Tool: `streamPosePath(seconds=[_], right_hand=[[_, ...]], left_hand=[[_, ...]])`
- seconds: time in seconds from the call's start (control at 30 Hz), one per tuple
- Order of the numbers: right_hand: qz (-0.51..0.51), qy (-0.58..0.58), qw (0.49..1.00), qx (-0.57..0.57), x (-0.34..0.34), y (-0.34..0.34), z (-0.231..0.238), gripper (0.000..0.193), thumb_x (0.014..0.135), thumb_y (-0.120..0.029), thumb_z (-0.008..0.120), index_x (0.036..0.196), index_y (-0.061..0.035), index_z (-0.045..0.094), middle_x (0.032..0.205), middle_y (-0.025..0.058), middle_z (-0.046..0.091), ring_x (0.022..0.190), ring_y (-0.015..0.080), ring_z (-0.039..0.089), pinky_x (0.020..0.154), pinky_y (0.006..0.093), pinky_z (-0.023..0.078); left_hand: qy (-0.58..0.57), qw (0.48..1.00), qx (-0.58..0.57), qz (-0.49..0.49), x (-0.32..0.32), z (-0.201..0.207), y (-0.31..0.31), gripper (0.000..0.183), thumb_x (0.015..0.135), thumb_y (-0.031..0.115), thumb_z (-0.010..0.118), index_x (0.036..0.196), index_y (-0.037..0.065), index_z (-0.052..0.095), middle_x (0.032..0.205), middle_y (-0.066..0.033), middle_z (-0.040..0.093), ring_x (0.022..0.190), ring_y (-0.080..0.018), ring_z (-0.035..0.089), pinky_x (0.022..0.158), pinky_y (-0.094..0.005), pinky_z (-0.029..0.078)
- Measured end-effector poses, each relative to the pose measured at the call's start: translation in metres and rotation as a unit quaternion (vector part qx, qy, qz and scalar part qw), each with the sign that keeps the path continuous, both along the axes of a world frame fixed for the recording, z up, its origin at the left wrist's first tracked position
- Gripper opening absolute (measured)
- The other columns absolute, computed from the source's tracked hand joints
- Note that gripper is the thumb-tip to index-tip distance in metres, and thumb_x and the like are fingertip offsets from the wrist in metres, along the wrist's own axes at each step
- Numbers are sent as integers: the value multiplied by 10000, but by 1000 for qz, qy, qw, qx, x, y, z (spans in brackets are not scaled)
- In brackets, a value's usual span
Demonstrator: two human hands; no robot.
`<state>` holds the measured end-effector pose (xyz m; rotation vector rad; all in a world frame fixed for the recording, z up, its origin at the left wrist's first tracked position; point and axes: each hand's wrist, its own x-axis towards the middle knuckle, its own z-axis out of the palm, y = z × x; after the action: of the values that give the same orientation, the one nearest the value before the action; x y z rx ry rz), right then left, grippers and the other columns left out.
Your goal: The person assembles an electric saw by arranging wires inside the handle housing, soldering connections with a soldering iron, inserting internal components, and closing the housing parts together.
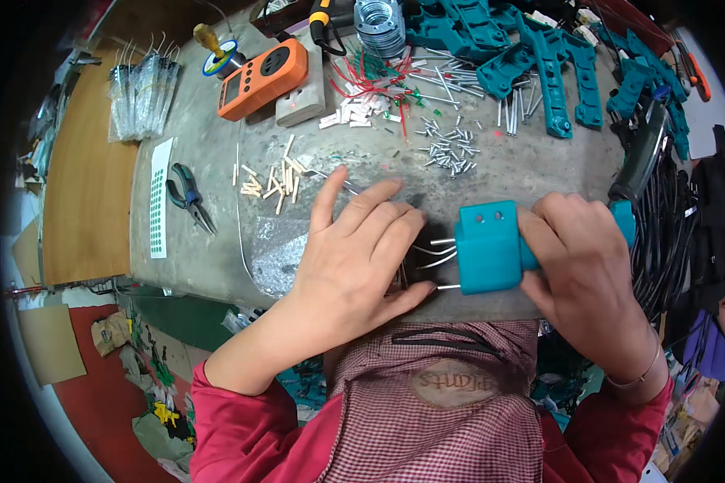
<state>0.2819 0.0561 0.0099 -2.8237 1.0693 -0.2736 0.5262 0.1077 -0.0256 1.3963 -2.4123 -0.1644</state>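
Note:
My right hand (584, 266) is wrapped around a teal plastic tool housing (487, 249) with a block-shaped end and two small round holes. Pale wires (437, 256) and a thin metal rod (449, 287) stick out of its left side. My left hand (362, 249) is palm down just left of these wires, fingers apart and index finger lifted. The thumb reaches close to the rod. Whatever lies under that palm is mostly hidden. A clear plastic bag (278, 253) lies beside my left wrist, and a thin metal piece (348, 185) shows by the fingers.
Pliers (187, 197) and a white strip of green dots (161, 201) lie left. Pale sticks (286, 181), screws (451, 149) and red wires (370, 76) are scattered beyond my hands. An orange meter (262, 80) stands farther back. Teal housings (552, 76) and black cables (660, 241) are at right.

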Motion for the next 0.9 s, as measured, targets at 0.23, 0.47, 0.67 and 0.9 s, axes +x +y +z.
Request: streamPosePath(seconds=[0.23,0.47,0.67,0.9], right_hand=[[23,5,1000,3,12,-9,-20,453,682,-121,705,1113,-21,610,912,58,515,872,233,535,744,362,392],[49,-6,998,45,19,-10,-22,427,697,-161,698,1092,-23,610,930,64,529,894,234,537,772,366,392],[69,24,997,-1,17,3,-30,256,783,-197,592,977,-41,653,963,80,585,948,239,540,800,373,412],[-215,-199,951,-97,-59,-37,-13,571,694,-256,829,1179,-42,619,972,139,625,878,341,629,771,423,510]], left_hand=[[67,997,23,-26,7,-6,-7,906,605,331,865,1357,33,458,1144,-124,613,1177,-299,558,1123,-567,247],[58,996,64,-24,4,-4,-9,975,625,446,840,1406,33,429,1275,-143,567,1218,-322,529,1122,-565,247],[16,998,9,-58,-27,-7,-13,901,680,445,791,1427,83,442,1275,-169,525,1218,-360,507,1106,-579,262],[21,999,11,-35,-23,-10,-4,911,663,325,834,1420,49,409,1182,-157,520,1133,-342,518,1101,-579,259]])
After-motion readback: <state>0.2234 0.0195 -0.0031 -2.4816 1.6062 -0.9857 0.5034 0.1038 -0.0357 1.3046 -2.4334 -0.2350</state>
